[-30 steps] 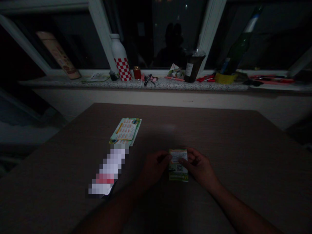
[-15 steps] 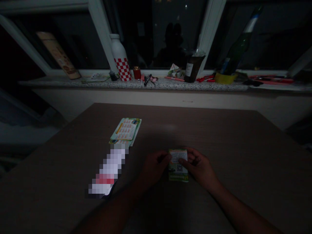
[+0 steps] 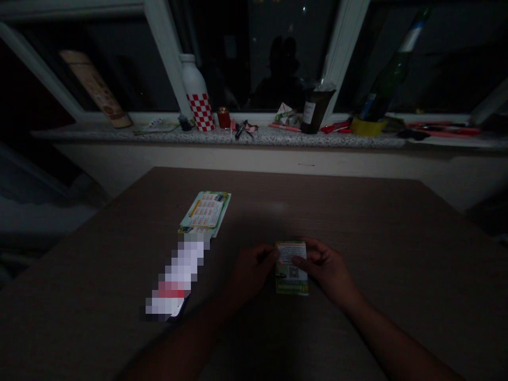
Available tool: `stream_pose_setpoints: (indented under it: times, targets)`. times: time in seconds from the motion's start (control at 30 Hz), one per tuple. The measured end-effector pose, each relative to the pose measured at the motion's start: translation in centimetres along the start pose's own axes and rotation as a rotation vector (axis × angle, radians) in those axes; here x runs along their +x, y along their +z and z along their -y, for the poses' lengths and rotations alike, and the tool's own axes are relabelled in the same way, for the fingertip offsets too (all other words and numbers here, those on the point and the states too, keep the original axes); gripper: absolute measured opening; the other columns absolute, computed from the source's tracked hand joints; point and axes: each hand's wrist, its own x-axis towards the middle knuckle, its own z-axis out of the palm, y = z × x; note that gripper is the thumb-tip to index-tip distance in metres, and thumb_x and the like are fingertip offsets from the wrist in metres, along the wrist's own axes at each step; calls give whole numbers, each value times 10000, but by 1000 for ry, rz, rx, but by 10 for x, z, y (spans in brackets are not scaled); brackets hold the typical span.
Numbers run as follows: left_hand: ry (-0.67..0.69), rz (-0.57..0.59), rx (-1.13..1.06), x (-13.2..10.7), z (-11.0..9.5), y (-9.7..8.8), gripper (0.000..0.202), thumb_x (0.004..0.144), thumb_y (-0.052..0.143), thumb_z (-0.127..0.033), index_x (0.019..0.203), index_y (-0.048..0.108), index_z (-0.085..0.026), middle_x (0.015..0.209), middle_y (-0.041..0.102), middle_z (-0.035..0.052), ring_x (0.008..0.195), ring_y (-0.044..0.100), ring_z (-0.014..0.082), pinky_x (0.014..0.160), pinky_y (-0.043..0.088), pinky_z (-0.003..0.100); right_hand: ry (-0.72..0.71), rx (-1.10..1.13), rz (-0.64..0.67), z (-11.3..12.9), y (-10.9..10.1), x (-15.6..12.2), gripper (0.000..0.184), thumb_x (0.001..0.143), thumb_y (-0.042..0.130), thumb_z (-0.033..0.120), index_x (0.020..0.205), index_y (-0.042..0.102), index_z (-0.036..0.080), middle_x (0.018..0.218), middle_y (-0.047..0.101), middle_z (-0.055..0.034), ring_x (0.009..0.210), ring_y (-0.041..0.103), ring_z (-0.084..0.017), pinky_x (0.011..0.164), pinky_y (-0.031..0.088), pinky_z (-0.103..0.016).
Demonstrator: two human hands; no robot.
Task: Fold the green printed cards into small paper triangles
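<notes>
A small green and white printed card (image 3: 291,286) with a QR code and lines of text is held above the brown table, possibly folded. My left hand (image 3: 254,270) pinches its upper left edge between thumb and fingers. From the right side my right hand (image 3: 329,270) grips it, the thumb lying across the printed face and the fingers behind it. To the left lies a stack of printed calendar cards (image 3: 206,209) in pale green. Below the stack is a blurred-out phone-like object (image 3: 178,275) with a dark edge.
Behind the table (image 3: 377,211) runs a speckled stone windowsill (image 3: 262,136). On it stand a checked white bottle (image 3: 198,95), a tan tumbler (image 3: 95,90), a small red jar (image 3: 224,118), a dark cup (image 3: 315,111) and a green bottle (image 3: 391,76).
Both hands keep their hold on the card, which has barely shifted. The rest of the scene looks the same, apart from a very slight camera movement.
</notes>
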Motion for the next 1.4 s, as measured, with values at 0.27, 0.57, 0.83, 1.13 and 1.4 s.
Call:
stream_pose_setpoints:
  times: [0.27, 0.57, 0.83, 1.13, 1.4]
  targets:
    - [-18, -11, -34, 2, -1, 0, 284, 860, 556, -401, 833, 695, -155, 771, 704, 31, 716, 637, 175, 632, 467, 254, 72, 20, 50, 0, -7, 4, 432, 640, 840, 307, 1019, 671, 190, 825, 781, -48, 710, 734, -215, 711, 579, -345]
    - [-33, -33, 20, 2, -2, 0, 294, 858, 547, -394, 849, 703, -145, 804, 718, 46, 744, 654, 186, 661, 479, 262, 132, -5, 44, 4, -6, 3, 413, 629, 839, 336, 980, 704, 165, 789, 779, -50, 647, 722, -194, 623, 566, -284]
    - [-64, -25, 32, 2, -3, -1, 330, 859, 539, -416, 816, 700, -131, 757, 705, 48, 704, 646, 184, 618, 467, 255, 134, -31, -9, 6, -5, 3, 488, 590, 855, 333, 1015, 677, 172, 746, 777, -27, 605, 700, -165, 578, 537, -245]
    - [-57, -2, 18, 3, -1, -1, 337, 877, 516, -407, 856, 707, -129, 785, 715, 49, 710, 648, 179, 630, 472, 252, 159, -88, -54, 11, -2, 3, 557, 567, 853, 369, 1048, 664, 162, 759, 778, -49, 610, 702, -183, 582, 541, -269]
    - [-52, 0, 47, 4, -2, -1, 326, 881, 509, -386, 883, 712, -131, 806, 719, 50, 718, 646, 176, 634, 470, 250, 134, -112, -73, 6, -3, 4, 518, 574, 851, 366, 1015, 675, 158, 742, 774, -45, 580, 683, -154, 555, 511, -236]
